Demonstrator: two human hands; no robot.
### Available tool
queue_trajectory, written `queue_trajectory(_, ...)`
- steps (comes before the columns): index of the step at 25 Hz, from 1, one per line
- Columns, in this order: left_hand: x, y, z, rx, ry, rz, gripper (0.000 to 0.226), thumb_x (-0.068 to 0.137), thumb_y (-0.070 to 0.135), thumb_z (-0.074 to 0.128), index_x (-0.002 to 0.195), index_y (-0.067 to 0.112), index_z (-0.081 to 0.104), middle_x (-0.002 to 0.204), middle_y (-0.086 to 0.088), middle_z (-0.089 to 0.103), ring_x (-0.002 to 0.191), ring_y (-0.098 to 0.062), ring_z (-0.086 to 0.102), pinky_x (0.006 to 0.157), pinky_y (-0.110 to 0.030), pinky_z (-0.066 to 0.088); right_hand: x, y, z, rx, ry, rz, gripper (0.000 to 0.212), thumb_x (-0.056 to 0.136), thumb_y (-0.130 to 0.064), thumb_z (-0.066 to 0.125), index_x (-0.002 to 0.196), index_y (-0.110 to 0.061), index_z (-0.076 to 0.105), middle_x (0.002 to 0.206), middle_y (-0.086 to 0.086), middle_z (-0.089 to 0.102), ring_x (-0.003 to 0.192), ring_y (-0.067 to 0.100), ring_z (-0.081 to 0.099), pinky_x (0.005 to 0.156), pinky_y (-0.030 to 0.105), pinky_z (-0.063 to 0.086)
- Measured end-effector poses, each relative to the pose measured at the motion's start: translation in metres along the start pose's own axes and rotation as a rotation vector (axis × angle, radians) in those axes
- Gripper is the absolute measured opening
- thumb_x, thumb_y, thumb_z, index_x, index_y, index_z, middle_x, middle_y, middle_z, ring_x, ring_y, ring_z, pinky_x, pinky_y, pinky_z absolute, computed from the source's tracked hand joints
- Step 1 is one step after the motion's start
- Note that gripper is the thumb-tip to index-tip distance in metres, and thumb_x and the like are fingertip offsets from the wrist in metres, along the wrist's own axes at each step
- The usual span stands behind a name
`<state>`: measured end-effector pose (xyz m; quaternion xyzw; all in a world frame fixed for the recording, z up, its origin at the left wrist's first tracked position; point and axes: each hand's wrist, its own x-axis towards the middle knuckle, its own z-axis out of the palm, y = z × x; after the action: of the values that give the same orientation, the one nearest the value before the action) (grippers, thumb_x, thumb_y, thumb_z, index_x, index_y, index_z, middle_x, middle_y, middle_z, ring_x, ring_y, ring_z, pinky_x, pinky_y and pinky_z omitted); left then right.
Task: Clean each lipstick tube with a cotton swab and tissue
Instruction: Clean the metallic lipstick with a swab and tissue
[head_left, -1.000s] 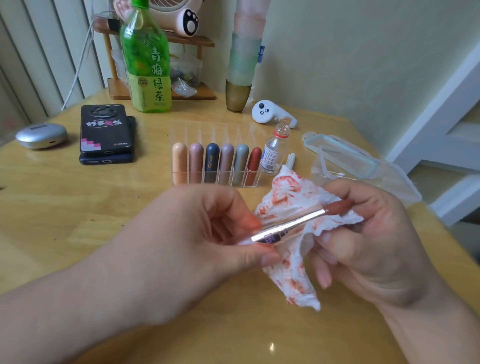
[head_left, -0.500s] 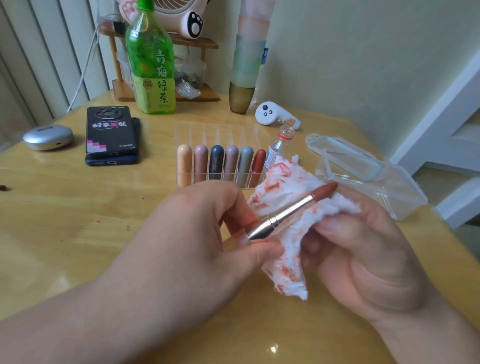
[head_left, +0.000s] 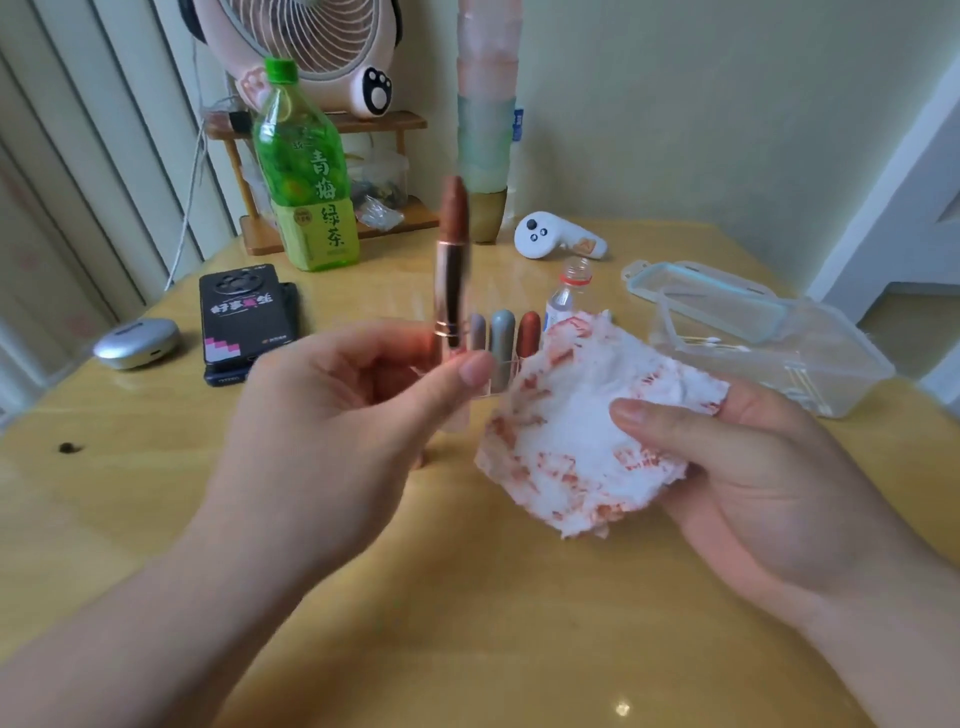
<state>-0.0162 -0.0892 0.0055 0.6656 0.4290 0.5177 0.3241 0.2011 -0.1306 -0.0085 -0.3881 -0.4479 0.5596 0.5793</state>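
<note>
The lipstick tube (head_left: 451, 296) is held roughly upright above the table (head_left: 467, 597), between the two hands and well clear of the tissue (head_left: 576, 441). It is pinched at its base by the left hand (head_left: 332, 415), with the thumb and fingers curled round the lower end. Its outline is blurred, so finer detail cannot be told.

The tube is judged to be light and rigid. Its rose-gold metal sleeve looks smooth and glossy, so it is likely to be slippery under greasy fingers. The reddish-brown bullet (head_left: 455, 208) is wound out and exposed. It is taken to be soft and waxy, easily smeared, dented or snapped by side pressure. Hold is therefore best taken low on the metal barrel, as it is here, and the bullet is best left untouched except by a light wipe.

The tissue is gripped by the right hand (head_left: 769, 467), pressed under the thumb with the fingers curled beneath it. It is thin, crumpled and limp, and is blotched with red smears. It is expected to tear if dragged hard.

A row of capped lipsticks (head_left: 503, 338) is seen behind the hands. Cotton swabs (head_left: 711, 343) are seen lying in a clear plastic box (head_left: 831, 384) near the right hand.
</note>
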Motion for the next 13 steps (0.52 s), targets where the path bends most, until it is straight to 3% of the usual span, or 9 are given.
queue_trajectory(2,0.01,-0.005,-0.002,0.007,0.024,-0.03,0.018,0.074,0.042,0.075,0.08,0.025,0.076,0.065,0.001,0.073,0.051,-0.012,0.061,0.048,-0.013,0.044,0.002,0.001,-0.006,-0.065,0.095,0.035,0.028,0.079,0.001,0.065,0.106,0.003,0.072,0.11,0.028,0.069,0.105,0.05,0.063,0.092,0.061,0.045)
queue_trajectory(4,0.014,-0.015,0.002,0.036,-0.021,-0.064,0.016,0.076,0.037,0.076,0.08,0.021,0.075,0.067,0.002,0.073,0.051,-0.014,0.062,0.049,-0.013,0.043,0.004,0.005,-0.007,-0.145,0.131,0.055,0.028,0.077,-0.005,0.066,0.103,0.001,0.073,0.108,0.032,0.068,0.104,0.058,0.058,0.084,0.067,0.044)
queue_trajectory(7,0.017,-0.028,0.011,0.118,-0.086,-0.074,0.011,0.078,0.035,0.079,0.073,0.026,0.075,0.068,0.005,0.071,0.055,-0.005,0.059,0.057,-0.017,0.045,0.002,0.006,-0.004,-0.184,0.138,0.062,0.026,0.08,-0.004,0.067,0.104,0.0,0.073,0.105,0.025,0.072,0.1,0.049,0.066,0.088,0.072,0.044)
queue_trajectory(10,0.018,-0.033,0.015,0.184,-0.091,-0.051,0.011,0.077,0.035,0.082,0.07,0.037,0.073,0.061,0.016,0.063,0.059,0.008,0.053,0.061,-0.008,0.039,0.001,0.005,-0.002,-0.159,0.142,0.066,0.023,0.086,0.002,0.06,0.104,0.0,0.073,0.105,0.021,0.073,0.101,0.039,0.069,0.096,0.066,0.045)
queue_trajectory(13,0.017,-0.036,0.014,0.261,-0.087,0.009,0.011,0.075,0.033,0.084,0.074,0.037,0.073,0.065,0.013,0.063,0.065,0.011,0.053,0.064,-0.003,0.037,0.002,0.005,-0.002,-0.152,0.155,0.072,0.024,0.087,0.003,0.057,0.104,-0.001,0.074,0.106,0.02,0.073,0.102,0.038,0.069,0.098,0.065,0.044)
